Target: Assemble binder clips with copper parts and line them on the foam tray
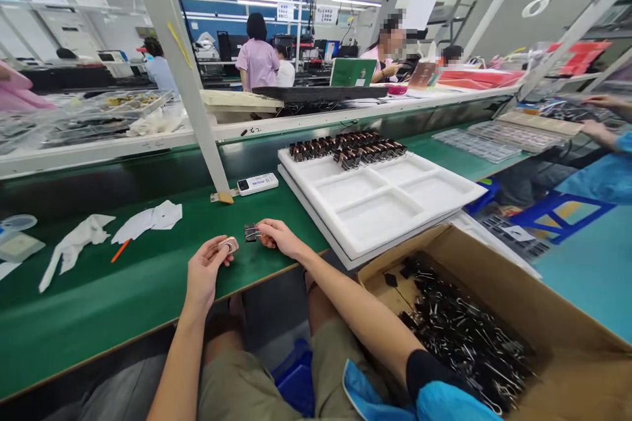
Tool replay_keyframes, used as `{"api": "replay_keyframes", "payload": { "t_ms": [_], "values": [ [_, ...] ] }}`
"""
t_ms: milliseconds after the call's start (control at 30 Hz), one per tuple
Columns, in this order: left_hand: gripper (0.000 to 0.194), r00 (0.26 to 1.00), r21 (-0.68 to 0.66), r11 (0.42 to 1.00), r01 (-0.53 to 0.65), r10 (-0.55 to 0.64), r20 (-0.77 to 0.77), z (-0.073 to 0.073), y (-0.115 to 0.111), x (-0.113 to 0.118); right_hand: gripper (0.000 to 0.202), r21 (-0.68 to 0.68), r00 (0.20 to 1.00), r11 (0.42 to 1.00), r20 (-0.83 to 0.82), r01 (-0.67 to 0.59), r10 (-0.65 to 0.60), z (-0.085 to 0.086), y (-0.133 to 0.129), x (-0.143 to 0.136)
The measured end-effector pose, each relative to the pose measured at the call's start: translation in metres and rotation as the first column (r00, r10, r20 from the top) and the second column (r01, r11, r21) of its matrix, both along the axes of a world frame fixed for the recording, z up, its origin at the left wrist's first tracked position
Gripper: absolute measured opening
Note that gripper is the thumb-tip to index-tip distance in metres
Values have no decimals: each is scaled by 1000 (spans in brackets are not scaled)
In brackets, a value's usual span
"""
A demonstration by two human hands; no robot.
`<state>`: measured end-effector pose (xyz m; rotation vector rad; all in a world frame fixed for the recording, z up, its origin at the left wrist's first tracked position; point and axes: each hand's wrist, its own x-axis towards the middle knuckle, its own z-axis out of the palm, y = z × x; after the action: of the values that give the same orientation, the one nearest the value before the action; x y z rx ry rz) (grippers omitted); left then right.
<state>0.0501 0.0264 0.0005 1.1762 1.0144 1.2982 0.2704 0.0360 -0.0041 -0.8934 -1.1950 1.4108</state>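
Near the front edge of the green bench, my left hand [210, 270] pinches a small copper-coloured part [230, 245] with rounded corners and a ring on its face. Just right of it, my right hand [277, 237] grips a black binder clip [251, 233] by its wire handles. A short gap separates the clip from the copper part. Behind my right hand sits a white foam tray [340, 230] with compartments. Rows of binder clips [350, 145] with copper-coloured pieces between them fill its far part. A cardboard box [582, 342] at my right holds many loose black binder clips [459, 329].
A white handheld device [257, 183] lies by the slanted post [192, 79]. White gloves [79, 243], scraps of white material [148, 220] and an orange stick [120, 251] lie to the left. At the far right, a co-worker's blue sleeve [597, 168] reaches over the bench.
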Motion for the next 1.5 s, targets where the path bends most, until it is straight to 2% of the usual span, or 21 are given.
{"api": "replay_keyframes", "payload": {
  "t_ms": [200,667,800,900,1000,1067,1133,1200,1233,1267,1300,1333,1367,1400,1433,1467,1500],
  "values": [
    [53,1000,-27,1000,4,-3,30,3,-5,5,54,69,996,998,86,-10,4,-5,-7,3],
    [51,997,-81,994,72,-74,-12,8,-9,7,50,103,963,981,233,-166,138,-6,-13,5],
    [56,996,-95,992,79,-82,-35,8,-10,5,51,112,964,985,246,-131,100,-6,-12,-1],
    [59,998,-85,995,50,-53,-37,8,-12,3,52,81,965,993,254,-85,61,-4,-21,-9],
    [62,999,-69,997,-25,28,43,6,-6,0,64,29,961,993,257,-114,103,7,-45,-1],
    [62,990,-75,996,-47,57,125,4,-1,-1,71,-11,929,975,303,-220,213,21,-79,20],
    [58,979,-87,994,-63,78,186,3,2,-3,66,-111,831,907,367,-407,418,37,-127,56],
    [55,970,-95,992,-84,103,219,4,2,-3,55,-269,706,798,373,-539,602,44,-178,105],
    [54,966,-98,991,-96,116,230,5,1,-3,50,-338,696,783,361,-522,620,42,-202,132],
    [52,964,-102,989,-103,125,236,6,0,-3,48,-384,775,831,339,-403,533,35,-222,159],
    [51,964,-109,989,-104,127,233,8,-1,-3,48,-398,860,888,342,-232,378,22,-239,185],
    [51,967,-118,988,-100,125,223,10,-3,-2,50,-384,907,923,383,-14,173,6,-253,208],
    [52,971,-127,988,-93,118,208,12,-4,-2,52,-367,889,902,455,229,-41,-14,-265,226],
    [53,975,-134,988,-83,108,192,14,-5,-1,52,-355,809,838,565,415,-161,-36,-274,239],
    [53,979,-135,988,-72,96,180,16,-7,-1,49,-335,705,773,682,539,-196,-59,-282,247],
    [53,981,-132,989,-62,84,173,17,-8,-1,45,-316,599,726,784,611,-163,-82,-289,250],
    [53,982,-123,991,-53,74,174,18,-9,-1,39,-296,496,708,864,641,-88,-104,-295,249]
  ]
}}
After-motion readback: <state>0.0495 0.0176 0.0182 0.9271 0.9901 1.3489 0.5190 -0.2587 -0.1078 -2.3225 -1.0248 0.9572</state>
